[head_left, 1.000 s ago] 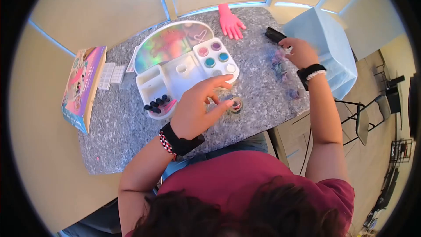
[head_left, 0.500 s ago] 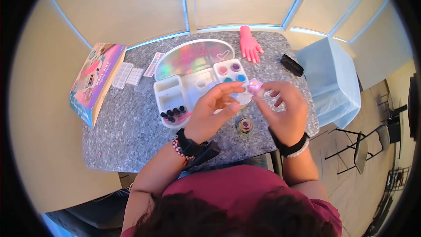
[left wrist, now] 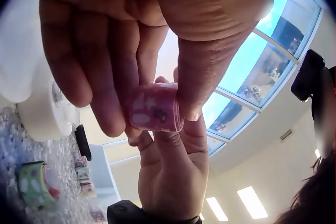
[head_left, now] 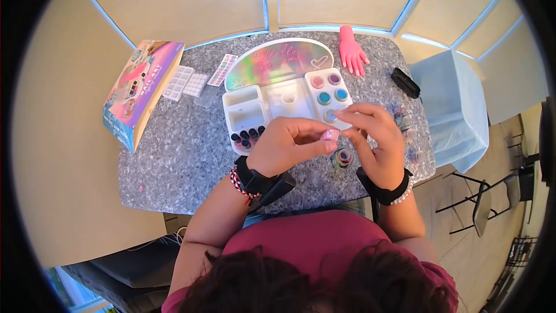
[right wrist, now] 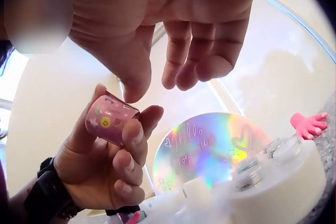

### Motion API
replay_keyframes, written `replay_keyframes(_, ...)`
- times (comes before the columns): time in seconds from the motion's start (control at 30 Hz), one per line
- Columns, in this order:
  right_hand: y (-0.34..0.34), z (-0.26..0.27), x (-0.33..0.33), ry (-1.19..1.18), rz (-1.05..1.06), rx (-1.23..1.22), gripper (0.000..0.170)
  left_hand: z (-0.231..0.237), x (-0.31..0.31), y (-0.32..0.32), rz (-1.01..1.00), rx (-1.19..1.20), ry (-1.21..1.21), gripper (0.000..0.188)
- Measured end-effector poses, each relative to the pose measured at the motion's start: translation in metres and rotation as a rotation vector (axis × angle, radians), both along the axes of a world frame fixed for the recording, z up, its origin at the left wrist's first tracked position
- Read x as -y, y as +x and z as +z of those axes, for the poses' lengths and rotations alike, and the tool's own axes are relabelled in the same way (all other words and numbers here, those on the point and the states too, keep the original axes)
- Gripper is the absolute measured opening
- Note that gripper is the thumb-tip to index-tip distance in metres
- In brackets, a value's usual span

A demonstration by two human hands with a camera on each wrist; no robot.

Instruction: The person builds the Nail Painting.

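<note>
In front of the person, the left hand pinches a small pink patterned roll between thumb and fingers. A smiley and other small shapes show on the roll in the right wrist view. Close beside it is the right hand, its fingers loosely bent and its thumb tip right at the roll's edge in the right wrist view. On the table below lies a green patterned roll. Behind the hands stands an open white nail-art case with a shiny lid.
Glitter pots and black-capped bottles sit in the case. A pink model hand, a black case and several small rolls lie on the right. A nail-art box and white trays are on the left.
The right hand has come from the table's right side to the middle with the pink roll. The left hand now holds the roll, and the right has let go.
</note>
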State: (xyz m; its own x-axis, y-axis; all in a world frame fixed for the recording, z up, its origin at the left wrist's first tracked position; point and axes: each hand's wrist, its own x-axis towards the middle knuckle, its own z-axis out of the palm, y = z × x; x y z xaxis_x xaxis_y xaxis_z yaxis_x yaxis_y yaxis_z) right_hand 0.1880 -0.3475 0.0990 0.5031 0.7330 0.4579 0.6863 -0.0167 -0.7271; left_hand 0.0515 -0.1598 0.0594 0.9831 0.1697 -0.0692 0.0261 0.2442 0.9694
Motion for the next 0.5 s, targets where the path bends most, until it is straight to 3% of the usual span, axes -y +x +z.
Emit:
replay_keyframes(0.17,0.009,-0.003,-0.005,-0.024,0.168,0.351,0.032,-0.007,-0.001,-0.001,-0.072,0.033,-0.012,0.031)
replay_keyframes(0.5,0.013,0.008,-0.006,-0.085,0.269,0.320,0.028,-0.018,-0.009,-0.002,-0.120,0.006,-0.105,0.027)
